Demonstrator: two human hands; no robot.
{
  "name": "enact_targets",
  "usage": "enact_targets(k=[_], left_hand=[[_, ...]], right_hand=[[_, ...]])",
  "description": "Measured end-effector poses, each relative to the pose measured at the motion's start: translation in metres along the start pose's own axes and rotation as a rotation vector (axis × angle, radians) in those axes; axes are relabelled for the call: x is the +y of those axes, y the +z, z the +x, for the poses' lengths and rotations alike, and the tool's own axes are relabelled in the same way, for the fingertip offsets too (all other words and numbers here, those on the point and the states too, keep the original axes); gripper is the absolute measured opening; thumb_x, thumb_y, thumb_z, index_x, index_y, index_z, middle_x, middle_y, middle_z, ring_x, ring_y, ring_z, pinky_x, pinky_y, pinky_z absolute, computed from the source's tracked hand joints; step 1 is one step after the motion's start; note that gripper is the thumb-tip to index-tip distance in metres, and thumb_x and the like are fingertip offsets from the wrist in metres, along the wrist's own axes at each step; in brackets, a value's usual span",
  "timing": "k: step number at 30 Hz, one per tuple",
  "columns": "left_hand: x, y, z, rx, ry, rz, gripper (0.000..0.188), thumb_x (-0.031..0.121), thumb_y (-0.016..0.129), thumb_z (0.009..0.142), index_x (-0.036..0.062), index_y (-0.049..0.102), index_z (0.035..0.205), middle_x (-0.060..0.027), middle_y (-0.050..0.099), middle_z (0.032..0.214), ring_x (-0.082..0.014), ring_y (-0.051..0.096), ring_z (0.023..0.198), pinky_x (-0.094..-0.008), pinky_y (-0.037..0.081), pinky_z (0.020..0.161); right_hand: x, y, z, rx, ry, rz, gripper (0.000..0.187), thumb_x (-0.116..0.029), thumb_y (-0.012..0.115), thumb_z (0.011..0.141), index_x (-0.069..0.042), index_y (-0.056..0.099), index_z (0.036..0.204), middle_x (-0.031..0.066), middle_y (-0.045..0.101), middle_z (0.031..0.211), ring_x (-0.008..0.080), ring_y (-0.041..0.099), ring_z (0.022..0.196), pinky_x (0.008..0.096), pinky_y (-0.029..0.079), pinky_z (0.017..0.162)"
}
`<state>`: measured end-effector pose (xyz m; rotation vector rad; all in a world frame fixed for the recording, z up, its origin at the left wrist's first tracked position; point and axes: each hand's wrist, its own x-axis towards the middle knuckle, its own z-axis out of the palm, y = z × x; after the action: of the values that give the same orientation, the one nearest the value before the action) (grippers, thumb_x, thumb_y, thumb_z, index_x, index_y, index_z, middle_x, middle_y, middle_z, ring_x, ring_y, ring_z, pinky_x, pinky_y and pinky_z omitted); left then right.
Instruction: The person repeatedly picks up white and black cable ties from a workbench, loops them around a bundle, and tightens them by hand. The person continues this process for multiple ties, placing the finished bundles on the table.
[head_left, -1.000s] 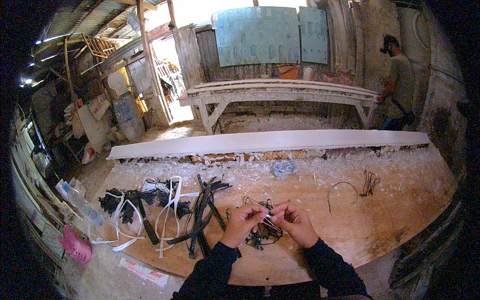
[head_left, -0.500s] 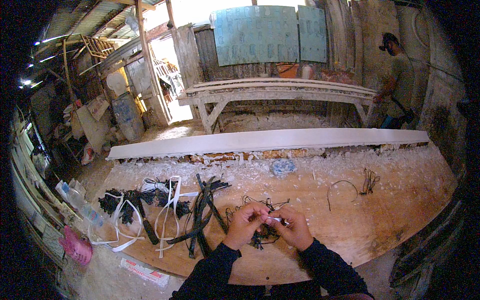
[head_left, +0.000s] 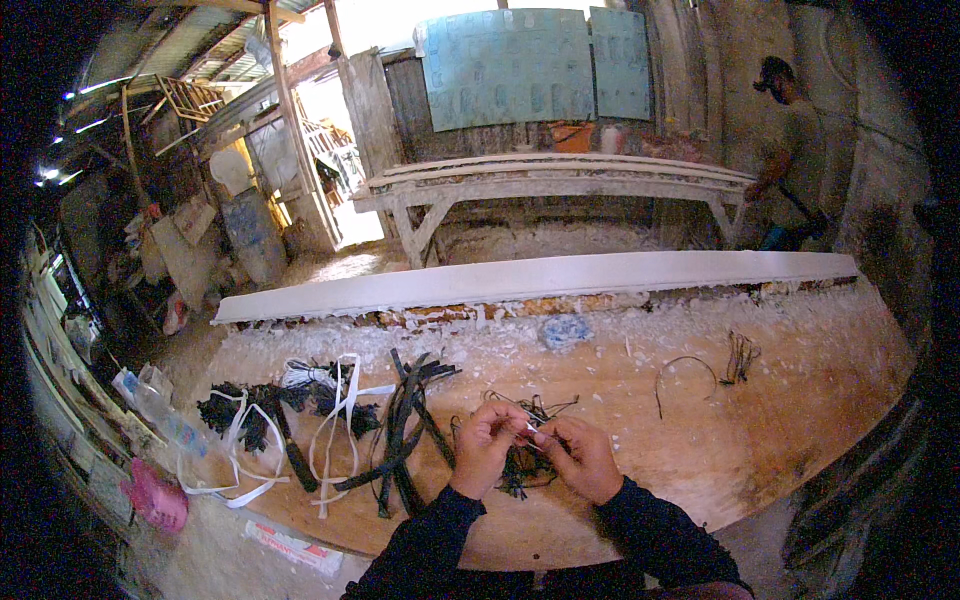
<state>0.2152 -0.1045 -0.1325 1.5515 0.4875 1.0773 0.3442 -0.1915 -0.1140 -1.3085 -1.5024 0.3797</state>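
In front of me, above a plywood table (head_left: 640, 520), my left hand (head_left: 484, 450) and my right hand (head_left: 584, 463) meet fingertip to fingertip. Both pinch a small, thin white strip (head_left: 531, 428); its ends are hidden by the fingers. Under the hands lies a tangle of thin black cords (head_left: 525, 478). Left of it, broad black strips (head_left: 400, 440) cross one another. Farther left are white flat bands (head_left: 345, 410), a white cord bundle (head_left: 305, 374) and bunches of short black cords (head_left: 240, 412).
A long white plaster moulding (head_left: 540, 280) spans the table's far edge, with white crumbs and a blue-white lump (head_left: 566, 331) before it. Thin dark cords (head_left: 738, 358) lie right. A pink container (head_left: 157, 497) is left of the table. Behind, a person (head_left: 795, 150) stands by a long bench (head_left: 560, 175).
My fingers have shifted slightly on the white strip, which now slants between them. The hands stay in about the same place. The person at the back has moved slightly.
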Motion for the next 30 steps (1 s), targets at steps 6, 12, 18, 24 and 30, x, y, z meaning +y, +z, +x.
enact_targets(k=[6,12,18,24,30], left_hand=[[-0.002,-0.007,0.003,-0.066,-0.052,-0.126,0.018,0.014,0.057,0.083,0.0023,0.053,0.096,-0.0043,0.057,0.090,-0.0118,0.055,0.083,-0.0241,0.045,0.075],[-0.004,0.003,0.000,-0.318,-0.147,-0.156,0.036,0.011,0.061,0.079,0.0011,0.047,0.111,-0.0056,0.056,0.101,-0.0131,0.055,0.091,-0.0252,0.043,0.081],[0.003,0.001,-0.002,-0.293,-0.262,0.053,0.022,0.010,0.058,0.082,0.0010,0.054,0.102,-0.0024,0.059,0.090,-0.0083,0.054,0.080,-0.0214,0.044,0.073],[0.009,0.001,-0.001,-0.236,-0.217,0.050,0.015,0.016,0.058,0.082,0.0038,0.059,0.090,0.0017,0.059,0.082,-0.0068,0.053,0.073,-0.0196,0.044,0.066],[0.008,0.002,-0.001,-0.222,-0.221,-0.103,0.017,0.012,0.058,0.081,0.0032,0.056,0.095,0.0016,0.058,0.081,-0.0086,0.054,0.076,-0.0214,0.042,0.071]], right_hand=[[0.011,-0.001,0.002,-0.084,0.349,0.506,0.011,-0.011,0.051,0.085,-0.003,0.057,0.090,0.0021,0.058,0.078,0.0089,0.052,0.067,0.0207,0.041,0.060],[0.010,-0.010,0.007,0.104,0.526,1.037,0.015,-0.013,0.055,0.083,-0.004,0.056,0.094,0.0005,0.057,0.077,0.0077,0.052,0.064,0.0215,0.043,0.057],[0.014,-0.009,0.009,0.172,0.496,0.875,0.014,-0.012,0.058,0.081,-0.005,0.056,0.092,0.0014,0.056,0.075,0.0098,0.052,0.064,0.0224,0.044,0.058],[0.010,-0.006,0.008,0.028,0.414,0.609,0.018,-0.013,0.062,0.078,-0.004,0.055,0.092,0.0020,0.058,0.080,0.0092,0.054,0.068,0.0212,0.043,0.062],[0.010,-0.008,0.008,0.056,0.475,0.747,0.014,-0.013,0.060,0.079,-0.003,0.056,0.089,0.0027,0.059,0.082,0.0105,0.054,0.073,0.0229,0.042,0.068]])
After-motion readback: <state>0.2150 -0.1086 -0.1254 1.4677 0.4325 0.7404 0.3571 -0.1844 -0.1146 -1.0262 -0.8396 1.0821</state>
